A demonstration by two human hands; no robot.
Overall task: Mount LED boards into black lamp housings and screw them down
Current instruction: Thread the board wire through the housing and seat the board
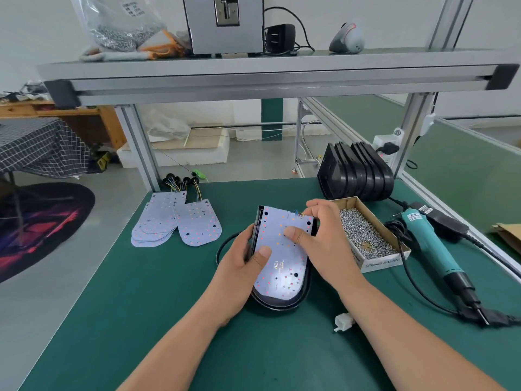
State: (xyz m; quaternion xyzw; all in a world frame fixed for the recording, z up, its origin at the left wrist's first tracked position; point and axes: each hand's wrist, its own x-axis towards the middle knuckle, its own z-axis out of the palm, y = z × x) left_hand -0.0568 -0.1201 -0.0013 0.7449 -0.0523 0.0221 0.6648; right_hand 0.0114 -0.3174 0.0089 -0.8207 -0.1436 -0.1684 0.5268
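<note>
Left hand (239, 266) curls round the black housing (282, 304) edge, right hand (318, 235) pinches the LED board (282, 249) lying in it

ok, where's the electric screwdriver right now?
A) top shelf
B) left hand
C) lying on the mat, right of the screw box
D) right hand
C: the screwdriver lies on the mat right of the screw box; the left hand holds the housing and the right hand holds the board.
</note>
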